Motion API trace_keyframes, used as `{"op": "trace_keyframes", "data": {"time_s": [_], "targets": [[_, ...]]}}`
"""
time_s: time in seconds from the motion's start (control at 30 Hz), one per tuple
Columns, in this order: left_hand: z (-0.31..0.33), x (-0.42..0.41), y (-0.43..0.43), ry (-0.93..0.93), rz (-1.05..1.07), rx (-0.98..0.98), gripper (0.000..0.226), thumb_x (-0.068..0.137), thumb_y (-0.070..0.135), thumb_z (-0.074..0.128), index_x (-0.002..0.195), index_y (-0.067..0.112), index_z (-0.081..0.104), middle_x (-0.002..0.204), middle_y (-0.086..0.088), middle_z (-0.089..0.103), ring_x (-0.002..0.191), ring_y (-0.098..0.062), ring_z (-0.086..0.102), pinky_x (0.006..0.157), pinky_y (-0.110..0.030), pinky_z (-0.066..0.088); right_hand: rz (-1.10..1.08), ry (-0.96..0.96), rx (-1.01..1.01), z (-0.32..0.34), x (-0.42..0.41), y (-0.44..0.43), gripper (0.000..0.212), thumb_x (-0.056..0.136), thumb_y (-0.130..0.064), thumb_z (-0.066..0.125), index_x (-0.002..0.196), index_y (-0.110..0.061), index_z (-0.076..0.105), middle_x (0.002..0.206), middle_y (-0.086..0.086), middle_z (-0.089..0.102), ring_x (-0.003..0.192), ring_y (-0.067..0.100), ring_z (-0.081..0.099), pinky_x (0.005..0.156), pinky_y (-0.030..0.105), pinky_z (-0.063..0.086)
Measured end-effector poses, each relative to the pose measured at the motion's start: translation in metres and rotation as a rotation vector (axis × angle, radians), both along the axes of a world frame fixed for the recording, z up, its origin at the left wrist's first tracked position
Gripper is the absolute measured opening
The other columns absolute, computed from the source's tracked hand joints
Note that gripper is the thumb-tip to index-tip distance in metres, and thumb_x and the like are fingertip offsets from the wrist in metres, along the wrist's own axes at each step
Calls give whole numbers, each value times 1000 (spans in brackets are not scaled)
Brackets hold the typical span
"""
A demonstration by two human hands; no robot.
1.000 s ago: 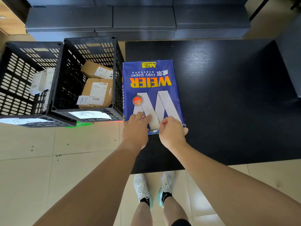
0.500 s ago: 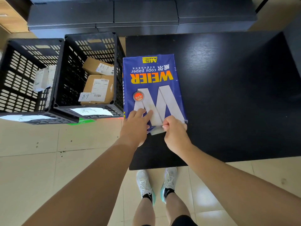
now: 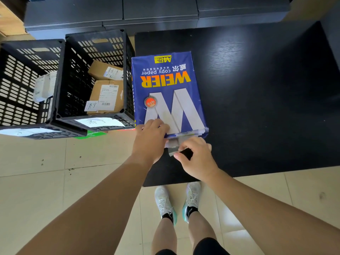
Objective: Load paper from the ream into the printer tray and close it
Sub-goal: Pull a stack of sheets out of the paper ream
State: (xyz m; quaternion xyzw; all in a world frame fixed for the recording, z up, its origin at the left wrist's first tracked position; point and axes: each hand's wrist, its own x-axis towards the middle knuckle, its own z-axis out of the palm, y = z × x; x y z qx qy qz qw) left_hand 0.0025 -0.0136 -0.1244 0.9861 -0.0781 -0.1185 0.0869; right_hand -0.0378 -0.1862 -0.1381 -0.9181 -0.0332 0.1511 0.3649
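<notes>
Right hand: the right hand [image 3: 197,157] is nearest, with thumb and fingers pinched shut on the end flap [image 3: 173,147] of the wrapper. A second ago it was tucked against the near end of the ream; it has since pulled back toward the body, drawing the flap out with it.

End flap: it now hangs off the near end as a loose grey strip, one end in the pinch and the other still attached to the pack just beyond the fingertips. Before, it lay flat and sealed.

Left hand: the left hand [image 3: 150,138] lies just left of the pinch, palm down, with its fingers spread flat over the near left corner of the ream. It grips nothing and only presses the pack down, as it did a second ago.

Ream: the ream [image 3: 168,92] lies flat on the black table [image 3: 257,107], stretching away from both sets of fingers, its far end well beyond them. The near end is starting to open; whether sheets are bared yet I cannot tell.

Meaning: the wrapper seal is broken, so the task is only at its opening step. No paper is out yet.

Crates: the black crates [image 3: 60,85] holding parcels stand left of the left hand's fingers, and beyond.

Printer: no printer or tray is in view.
</notes>
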Motion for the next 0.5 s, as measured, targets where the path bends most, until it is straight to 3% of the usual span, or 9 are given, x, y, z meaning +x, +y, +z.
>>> {"op": "trace_keyframes", "data": {"time_s": [0.17,0.23,0.37,0.5], "targets": [[-1,-4,1,-87,3,-79,14,93,23,63,101,23,74,102,3,67,102,-24,59,83,-40,41,-58,21,-57,-11,-6,1,10,84,-31,72,81,-22,68,91,-5,62,92,19,54,80,36,31],[0,-4,0,-106,34,-108,15,93,23,62,97,22,76,96,3,69,98,-25,60,80,-40,42,-121,5,-111,-13,-6,7,20,88,-35,68,75,-20,67,84,-4,60,86,20,53,76,35,27],[3,-2,1,-99,120,-200,15,91,23,63,94,22,77,91,3,71,96,-24,61,80,-41,41,-208,-28,-268,-17,-5,23,30,89,-43,65,68,-20,65,79,-2,60,82,21,53,74,34,24],[6,4,4,-69,141,-264,17,90,22,62,94,23,79,87,3,71,93,-24,60,82,-42,44,-303,-11,-294,-22,-9,34,23,86,-40,67,73,-21,67,86,-1,61,88,23,55,74,36,26]]}}
